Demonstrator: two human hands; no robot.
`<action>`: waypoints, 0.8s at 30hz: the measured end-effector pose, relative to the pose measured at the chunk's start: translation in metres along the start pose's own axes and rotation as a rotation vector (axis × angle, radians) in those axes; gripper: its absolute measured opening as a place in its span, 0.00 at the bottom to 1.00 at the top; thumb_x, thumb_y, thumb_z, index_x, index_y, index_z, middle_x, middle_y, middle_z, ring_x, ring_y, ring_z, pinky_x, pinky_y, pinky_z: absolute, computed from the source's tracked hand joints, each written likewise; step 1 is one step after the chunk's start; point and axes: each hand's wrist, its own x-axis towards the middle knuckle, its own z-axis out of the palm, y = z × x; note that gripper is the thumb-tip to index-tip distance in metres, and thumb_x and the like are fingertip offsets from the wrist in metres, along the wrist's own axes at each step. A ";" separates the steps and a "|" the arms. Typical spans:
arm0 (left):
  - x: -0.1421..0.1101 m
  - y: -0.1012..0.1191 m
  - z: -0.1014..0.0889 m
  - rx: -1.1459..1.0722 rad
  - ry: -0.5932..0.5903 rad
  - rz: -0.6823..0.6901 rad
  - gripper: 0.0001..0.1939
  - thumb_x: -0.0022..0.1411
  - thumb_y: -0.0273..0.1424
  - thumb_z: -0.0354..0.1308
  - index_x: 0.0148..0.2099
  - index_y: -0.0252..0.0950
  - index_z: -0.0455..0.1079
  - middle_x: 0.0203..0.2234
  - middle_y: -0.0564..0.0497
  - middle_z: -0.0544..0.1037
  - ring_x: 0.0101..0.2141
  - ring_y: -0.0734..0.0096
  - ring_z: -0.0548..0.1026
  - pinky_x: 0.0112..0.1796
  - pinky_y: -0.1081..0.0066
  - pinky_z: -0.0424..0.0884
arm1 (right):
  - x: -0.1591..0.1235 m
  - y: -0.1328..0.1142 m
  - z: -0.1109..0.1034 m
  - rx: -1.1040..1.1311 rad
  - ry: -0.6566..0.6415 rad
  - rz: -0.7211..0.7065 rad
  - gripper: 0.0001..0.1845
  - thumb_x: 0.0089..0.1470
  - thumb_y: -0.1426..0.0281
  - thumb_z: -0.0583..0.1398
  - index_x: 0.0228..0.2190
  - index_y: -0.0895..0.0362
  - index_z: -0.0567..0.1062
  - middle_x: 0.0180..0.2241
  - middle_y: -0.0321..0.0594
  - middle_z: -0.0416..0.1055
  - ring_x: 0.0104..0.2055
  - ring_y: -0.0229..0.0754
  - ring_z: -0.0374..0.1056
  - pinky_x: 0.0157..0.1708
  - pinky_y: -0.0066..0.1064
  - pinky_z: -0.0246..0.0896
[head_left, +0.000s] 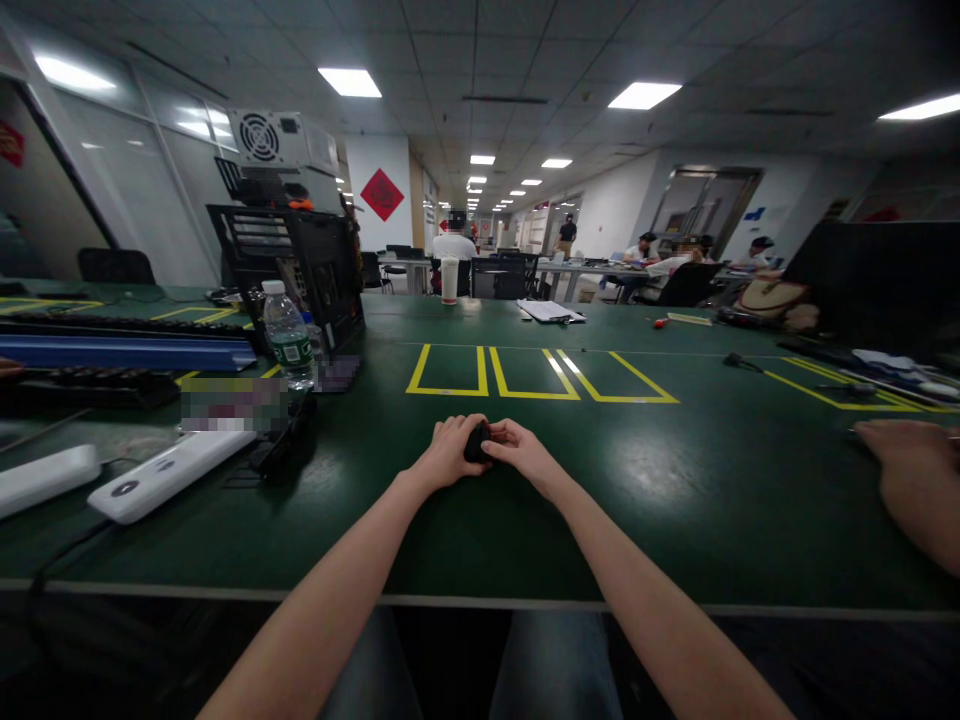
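My left hand and my right hand meet on the green table, just below the yellow outlined boxes. Both have their fingers curled around a small black object held between them. I cannot make out what the object is; most of it is hidden by my fingers. Both forearms stretch out from the table's near edge.
A water bottle and a black computer case stand at the left, with white power strips nearer me. Another person's hand rests at the right edge. A cup, papers and seated people are farther back.
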 end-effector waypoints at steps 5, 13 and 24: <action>0.000 0.000 0.001 -0.003 0.009 0.002 0.30 0.44 0.35 0.60 0.50 0.42 0.53 0.39 0.50 0.66 0.40 0.60 0.63 0.39 0.63 0.57 | -0.001 0.000 0.000 0.029 -0.006 -0.020 0.17 0.39 0.62 0.61 0.33 0.56 0.66 0.33 0.37 0.68 0.38 0.39 0.64 0.38 0.35 0.60; 0.000 0.000 0.001 -0.018 -0.010 -0.028 0.31 0.44 0.34 0.60 0.50 0.42 0.53 0.40 0.50 0.66 0.40 0.60 0.63 0.40 0.64 0.57 | 0.006 0.008 -0.001 0.014 0.038 0.045 0.16 0.41 0.62 0.60 0.32 0.57 0.68 0.35 0.39 0.68 0.38 0.39 0.65 0.40 0.36 0.61; 0.002 -0.001 0.003 0.002 0.012 -0.011 0.31 0.44 0.36 0.60 0.50 0.41 0.53 0.40 0.49 0.66 0.40 0.60 0.63 0.38 0.64 0.57 | 0.009 0.012 0.001 0.021 0.108 0.015 0.16 0.40 0.60 0.60 0.31 0.56 0.67 0.31 0.37 0.68 0.35 0.38 0.65 0.36 0.34 0.62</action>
